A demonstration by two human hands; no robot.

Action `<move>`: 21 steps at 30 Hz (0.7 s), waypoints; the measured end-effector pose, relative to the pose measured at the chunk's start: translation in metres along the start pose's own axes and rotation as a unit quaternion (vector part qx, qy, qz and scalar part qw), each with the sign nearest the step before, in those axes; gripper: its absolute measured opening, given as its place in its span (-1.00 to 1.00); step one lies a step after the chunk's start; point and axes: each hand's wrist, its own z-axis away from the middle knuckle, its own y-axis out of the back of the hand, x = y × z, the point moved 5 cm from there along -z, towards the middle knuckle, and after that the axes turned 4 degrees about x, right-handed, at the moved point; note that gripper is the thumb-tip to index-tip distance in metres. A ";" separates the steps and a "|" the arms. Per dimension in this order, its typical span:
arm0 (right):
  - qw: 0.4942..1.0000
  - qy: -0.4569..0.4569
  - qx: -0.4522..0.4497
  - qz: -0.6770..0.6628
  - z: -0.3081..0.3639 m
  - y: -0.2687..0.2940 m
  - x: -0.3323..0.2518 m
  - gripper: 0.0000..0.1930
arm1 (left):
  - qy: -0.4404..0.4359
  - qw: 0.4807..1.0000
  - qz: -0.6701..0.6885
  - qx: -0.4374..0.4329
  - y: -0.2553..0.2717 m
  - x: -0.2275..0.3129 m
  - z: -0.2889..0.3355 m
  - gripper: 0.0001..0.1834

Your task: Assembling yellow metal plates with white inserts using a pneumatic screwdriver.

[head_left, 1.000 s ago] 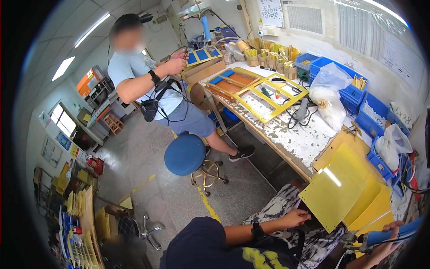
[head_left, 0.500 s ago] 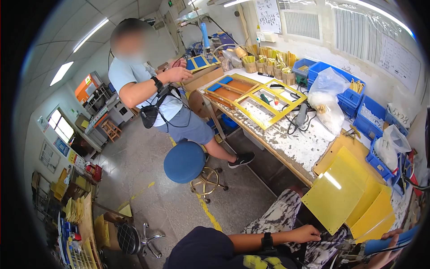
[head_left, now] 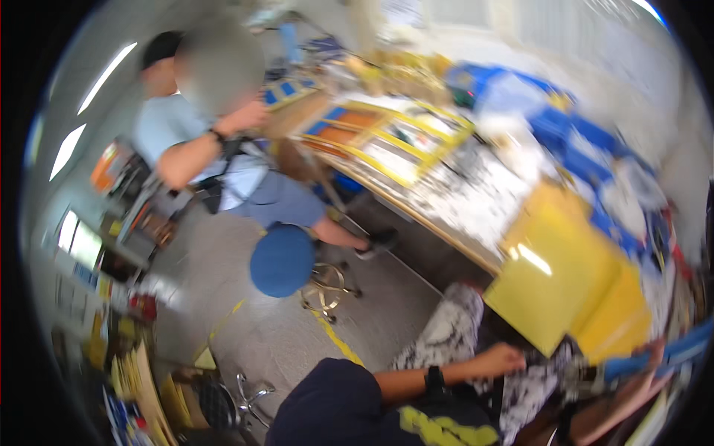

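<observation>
My left hand (head_left: 501,360) hovers over my patterned trouser leg (head_left: 439,327), its fingers curled in; blur hides whether anything is in them. At the lower right, my right hand (head_left: 653,364) is wrapped round a blue powered screwdriver (head_left: 688,346), whose metal end points left toward my lap. Between my hands and the bench lie overlapping yellow sheets (head_left: 554,286), overhanging the bench's front edge. The near sheet's corner hangs close above my left hand, apart from it.
Along the bench (head_left: 476,215) lie a yellow frame (head_left: 416,145), a white bag (head_left: 513,141) and blue bins (head_left: 587,156). A person (head_left: 178,137) stands at the far left, with a blue stool (head_left: 282,260) nearby. Shelving with yellow boards (head_left: 130,372) is at the lower left.
The whole view has shifted and blurred, with the scene sliding left and up. My hands keep about the same pose. The other person's head has come lower and nearer their hands.
</observation>
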 end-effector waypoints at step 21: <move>0.986 0.120 -0.104 -0.053 0.009 -0.093 -0.028 -0.60 | -0.021 0.999 -0.036 0.034 0.005 0.044 -0.036 -0.79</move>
